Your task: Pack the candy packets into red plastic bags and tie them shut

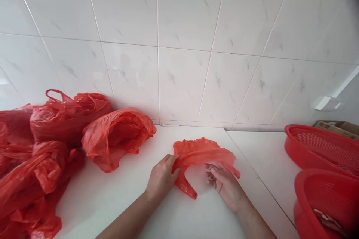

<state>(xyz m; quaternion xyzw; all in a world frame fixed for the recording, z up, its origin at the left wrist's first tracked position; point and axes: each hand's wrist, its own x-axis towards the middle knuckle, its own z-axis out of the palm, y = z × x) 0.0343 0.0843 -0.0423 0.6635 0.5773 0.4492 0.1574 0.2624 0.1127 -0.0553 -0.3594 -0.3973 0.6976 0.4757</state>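
A thin red plastic bag (200,151) is spread above the white table in front of me, its handles hanging down at the front and right. My left hand (164,173) pinches its left edge between thumb and fingers. Beneath the bag's right part is my right hand (223,185), palm turned inward, fingers apart and slightly curled. Its fingertips are partly behind the thin plastic, and I see no grip on the bag. To the left lies another red plastic bag (117,134), its mouth gaping toward me.
Several bundled red plastic bags (70,119) are heaped at the left. On the right stand two red plastic baskets (301,194), with something brownish in the nearer one. A cardboard box (336,129) sits behind them. A tiled wall (182,82) bounds the white table (112,201).
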